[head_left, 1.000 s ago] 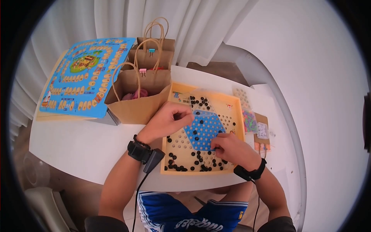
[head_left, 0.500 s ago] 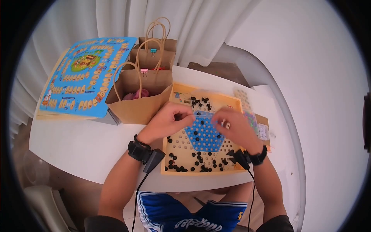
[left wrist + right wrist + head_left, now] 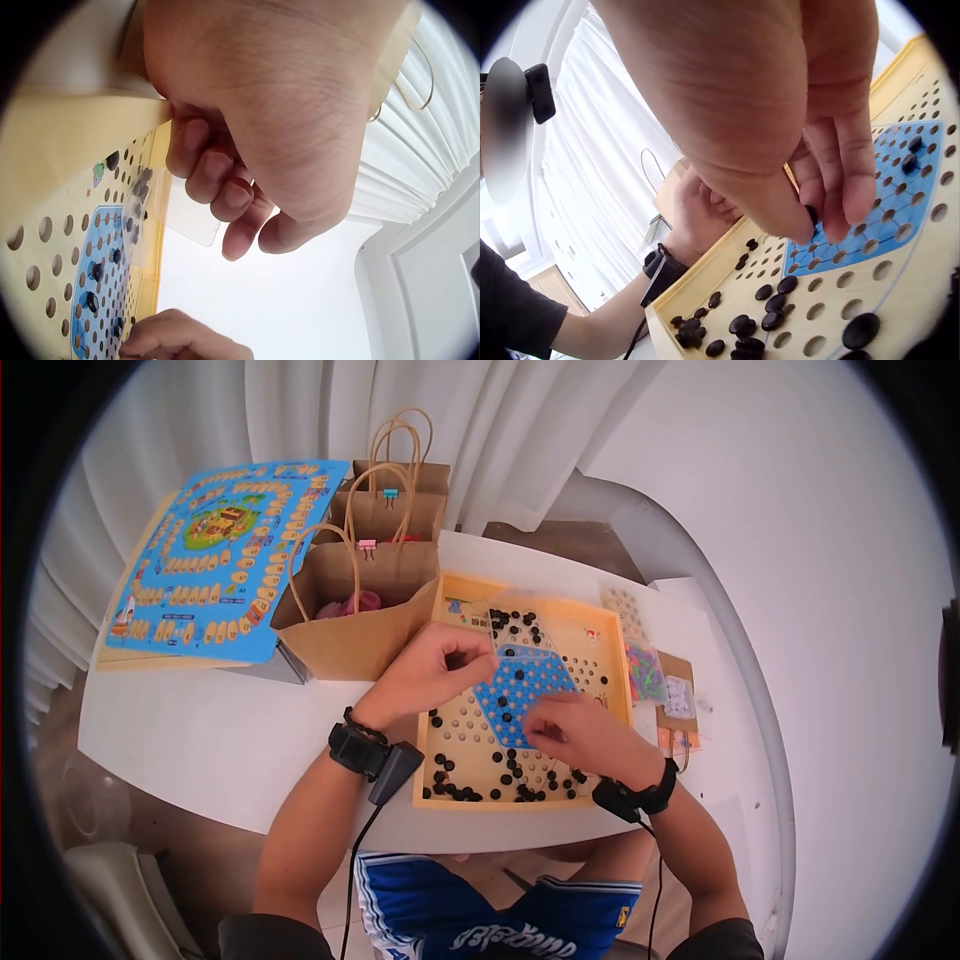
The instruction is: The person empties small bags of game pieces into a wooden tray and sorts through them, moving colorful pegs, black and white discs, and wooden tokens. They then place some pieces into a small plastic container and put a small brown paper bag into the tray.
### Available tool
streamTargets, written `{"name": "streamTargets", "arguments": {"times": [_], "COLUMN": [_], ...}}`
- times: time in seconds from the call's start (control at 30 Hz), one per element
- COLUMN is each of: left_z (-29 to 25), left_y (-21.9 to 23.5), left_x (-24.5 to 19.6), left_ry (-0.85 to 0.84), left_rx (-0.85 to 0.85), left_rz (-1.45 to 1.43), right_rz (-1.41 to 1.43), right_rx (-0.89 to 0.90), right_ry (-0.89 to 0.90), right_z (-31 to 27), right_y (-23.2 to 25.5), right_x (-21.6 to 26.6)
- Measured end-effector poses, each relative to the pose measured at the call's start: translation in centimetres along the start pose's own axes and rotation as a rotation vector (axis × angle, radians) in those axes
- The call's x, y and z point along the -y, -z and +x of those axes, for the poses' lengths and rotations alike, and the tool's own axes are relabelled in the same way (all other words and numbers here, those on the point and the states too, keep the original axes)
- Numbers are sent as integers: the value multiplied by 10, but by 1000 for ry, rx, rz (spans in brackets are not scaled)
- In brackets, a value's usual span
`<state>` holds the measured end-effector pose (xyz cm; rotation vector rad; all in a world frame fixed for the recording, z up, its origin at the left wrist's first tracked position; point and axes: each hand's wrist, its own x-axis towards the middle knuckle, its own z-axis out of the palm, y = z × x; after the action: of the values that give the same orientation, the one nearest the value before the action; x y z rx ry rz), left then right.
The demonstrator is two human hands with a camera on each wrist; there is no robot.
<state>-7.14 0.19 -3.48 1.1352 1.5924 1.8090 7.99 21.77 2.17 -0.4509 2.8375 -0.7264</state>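
My left hand point(image 3: 440, 665) is raised over the left side of a wooden game board point(image 3: 460, 590), fingers curled, pinching a clear plastic bag point(image 3: 191, 221) at its edge. Several black pieces point(image 3: 515, 622) show through or beside the bag near the board's far side. Over the blue hexagon point(image 3: 530, 678) at the middle, my right hand point(image 3: 590, 735) reaches low. Its thumb and fingers pinch a small black piece point(image 3: 811, 214) right at the blue surface, partly hidden by the fingertips. A few black pieces point(image 3: 910, 163) sit on the blue holes.
Loose black pieces point(image 3: 455, 790) lie along the board's near side. To the left stand brown paper bags point(image 3: 360, 645) and a blue printed game board point(image 3: 210, 560). A bag of colourful pieces point(image 3: 645, 670) and a bag of white pieces point(image 3: 679, 698) lie to the right.
My right hand lifted from the near right of the blue hexagon toward the plastic bag, then came back down over the hexagon. The left hand stayed nearly still.
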Motion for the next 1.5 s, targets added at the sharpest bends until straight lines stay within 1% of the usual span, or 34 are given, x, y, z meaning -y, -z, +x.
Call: {"name": "streamTargets", "arguments": {"times": [0.03, 0.1, 0.13, 0.2, 0.33, 0.4, 0.43, 0.53, 0.63, 0.7, 0.73, 0.8, 0.83, 0.87, 0.93, 0.97, 1.03, 1.07, 1.13, 1.23, 1.37, 1.47, 1.5], "left_z": [0, 0, 1, 0, -1, 0, 1, 1, 1, 0, 0, -1, 0, 1, 1, 1, 1, 0, 0, 0, 2, 0, -1], "left_y": [0, 1, 1, 1, 3, 1, -1, -1, -1, -1, -2, 0, 1, 0, -2, -1, 0, 0, 0, -1, -1, -1, 0], "left_x": [1, 1, 1, 2, 2, 4, 5, 4, 3, 0, -2, -1, -2, -2, -3, -1, 2, 2, -3, -1, 4, 1, -3], "left_ry": [2, 5, 6, 2, 9, -17, -44, -45, -51, -42, -33, -11, 7, 5, -17, -17, -46, -42, -27, -25, -40, -64, -43], "left_rx": [-3, 4, 7, 1, 3, -4, -9, -15, -17, -16, -12, -1, 6, 9, -13, -18, -11, -13, -8, -15, -18, -24, -16], "left_rz": [5, 13, 19, 12, 42, 27, 15, 4, 2, 1, 0, 10, 27, 28, -10, -10, 20, 18, 27, 17, 18, -13, -7], "right_rz": [1, 4, 5, 13, -4, 21, 22, -27, -56, 13, 15, 300, 277, 277, 218, 217, 19, 21, -74, -38, -60, 3, 48], "right_rx": [-3, -99, -103, -88, -101, -71, -70, -43, -64, -189, -188, -337, -314, -317, -280, -276, -90, -85, -117, -106, -59, -83, -161], "right_ry": [0, 35, 35, 67, 60, -31, -32, -41, -32, -36, -38, -230, -210, -211, -142, -139, -77, -78, 11, -2, -43, -23, -62], "right_z": [6, 16, 20, 27, 30, 30, 30, 30, 31, 36, 41, 47, 51, 51, 54, 54, 49, 46, 42, 42, 42, 48, 50], "right_y": [-1, -3, -8, -17, -20, -17, -14, -8, 3, 21, 25, 34, 36, 35, 34, 33, 27, 19, 3, -5, 1, 18, 26], "right_x": [1, 4, 3, -3, -5, -6, -5, -4, -9, -4, -4, -6, -12, -13, -11, -11, -8, -11, -19, -20, -15, -13, -11]}}
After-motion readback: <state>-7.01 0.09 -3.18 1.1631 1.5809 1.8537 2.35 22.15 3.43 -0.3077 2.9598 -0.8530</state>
